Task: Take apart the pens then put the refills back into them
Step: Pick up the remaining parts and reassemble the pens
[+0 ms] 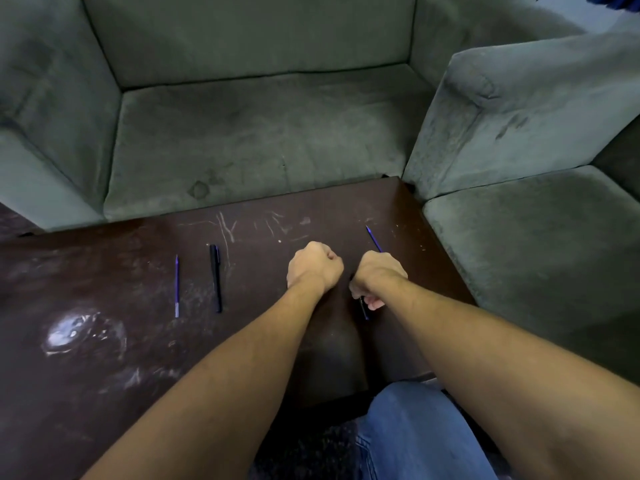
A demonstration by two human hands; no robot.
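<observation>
Head view, table (104, 341): dark, scratched, set against grey sofas (263, 133).
Loose refill (177, 285): purple, lying flat at left.
Black pen (215, 277): just right of it, parallel, untouched.
Left hand (314, 265): curled into a fist; contents cannot be told.
Right hand (375, 278): fingers closed around a dark pen body (363, 306).
Second refill (374, 239): purple, pokes out beyond the right hand.

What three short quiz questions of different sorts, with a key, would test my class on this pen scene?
1. True or false: the black pen lies left of both hands.
2. Which lies farther left, the black pen or the loose purple refill?
3. What does the right hand grip: A) a dark pen part, B) a cup?

Key: 1 true; 2 the refill; 3 A. The left hand is a closed fist on the table; its contents are hidden.
</observation>
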